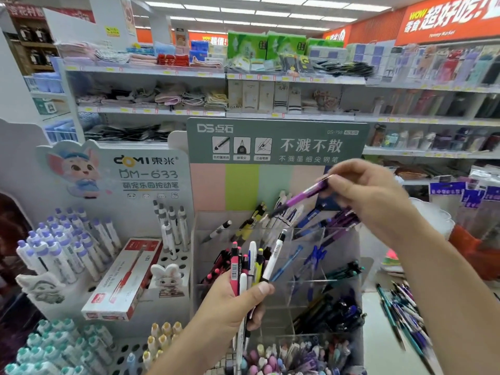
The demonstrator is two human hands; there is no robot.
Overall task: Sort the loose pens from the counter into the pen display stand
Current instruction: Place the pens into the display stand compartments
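Observation:
My left hand [234, 304] grips a bunch of mixed pens [250, 262], pink, white, yellow and blue, upright in front of the clear tiered pen display stand [303, 282]. My right hand [370, 196] pinches a purple pen [303, 194] by its top end, slanted down to the left above the stand's upper rear compartments. Those compartments hold purple, blue, white and yellow-black pens. Loose pens [405, 309] lie in a pile on the counter to the right of the stand.
A white DOMI pen rack [151, 169] with purple-capped pens stands to the left, with a red pen box [127, 277] lying on it. A green header card [276, 140] rises behind the clear stand. Stocked shop shelves [297, 115] fill the background.

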